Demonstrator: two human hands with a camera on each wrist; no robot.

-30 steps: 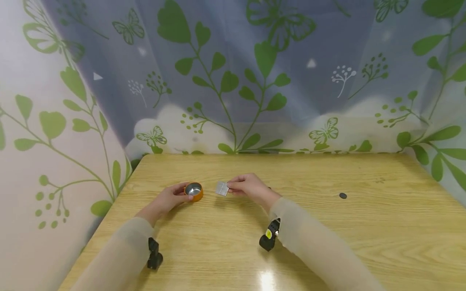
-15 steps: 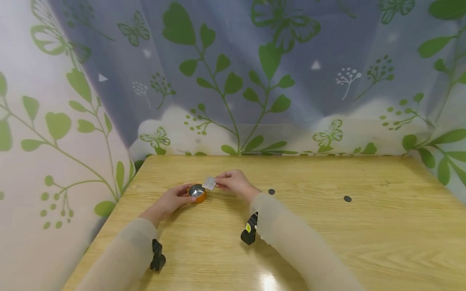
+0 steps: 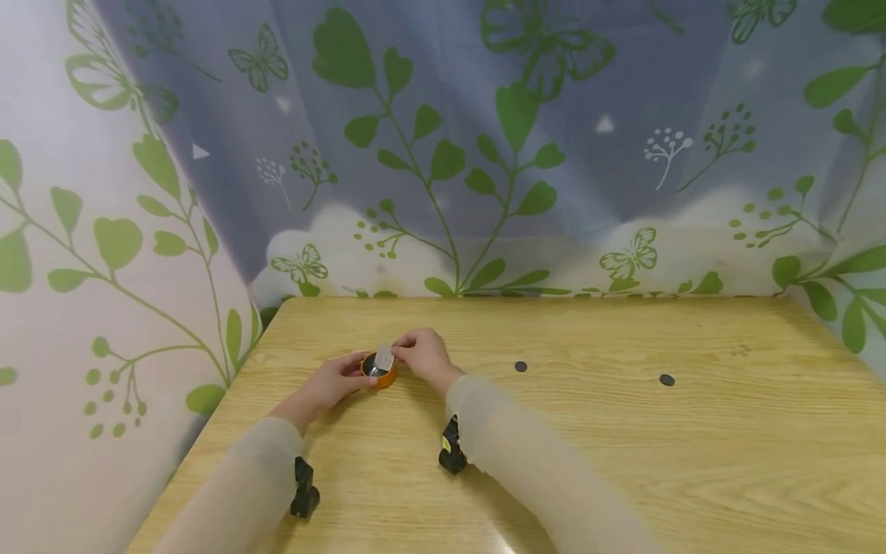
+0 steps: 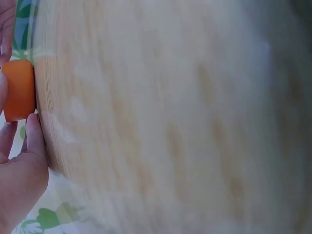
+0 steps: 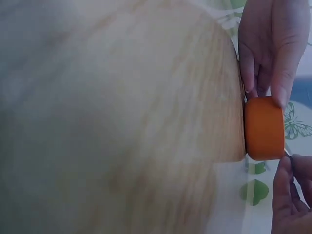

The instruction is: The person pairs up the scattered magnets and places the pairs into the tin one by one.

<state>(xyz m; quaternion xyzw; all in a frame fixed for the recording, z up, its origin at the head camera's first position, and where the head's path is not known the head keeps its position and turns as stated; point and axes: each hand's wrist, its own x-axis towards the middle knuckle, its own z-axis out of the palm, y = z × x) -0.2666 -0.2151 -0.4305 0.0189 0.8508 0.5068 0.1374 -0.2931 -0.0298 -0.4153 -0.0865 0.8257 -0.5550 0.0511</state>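
A small round orange cup (image 3: 389,378) with a shiny metal inside stands on the wooden table, left of the middle in the head view. My left hand (image 3: 332,386) grips it from the left, thumb on the near side and fingers behind. From the right, my right hand (image 3: 424,358) pinches a flat silver square (image 3: 384,357) by its edge. That square tilts over the cup's mouth, its lower part overlapping the opening. In both wrist views the orange cup (image 5: 264,127) shows from the side, and most of the square is hidden.
Two dark flat discs lie on the table to the right: a nearer disc (image 3: 521,367) and a farther-right disc (image 3: 667,380). Behind the table's far edge hangs a leaf-and-butterfly patterned curtain (image 3: 457,192). Black wrist cameras (image 3: 304,488) sit below the sleeves.
My right hand has moved left, bringing the silver square from beside the cup to over its mouth. One dark disc, mostly hidden behind that hand before, now shows. My left hand keeps its hold.
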